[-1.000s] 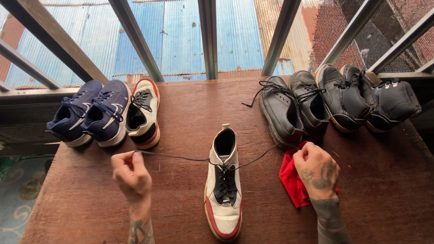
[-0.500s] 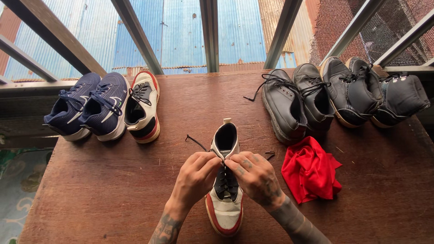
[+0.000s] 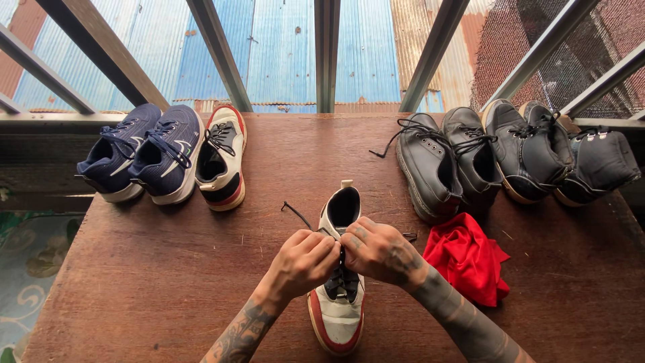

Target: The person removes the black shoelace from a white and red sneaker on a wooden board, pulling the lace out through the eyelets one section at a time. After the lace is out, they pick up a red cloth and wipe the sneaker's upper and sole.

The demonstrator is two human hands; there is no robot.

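You are looking down on a worn reddish-brown wooden table (image 3: 154, 282), its boards scuffed and evenly lit by daylight. Beyond your grip, along the table's far edge, slanted grey metal bars (image 3: 327, 54) fan across an opening. Through them you see corrugated sheet roofing (image 3: 282, 54), blue with rusty patches. Up and to the right of the grip, a brick wall (image 3: 537, 33) shows behind wire mesh. Down to the left, past the table's edge, lies a patterned green floor covering (image 3: 30, 262).
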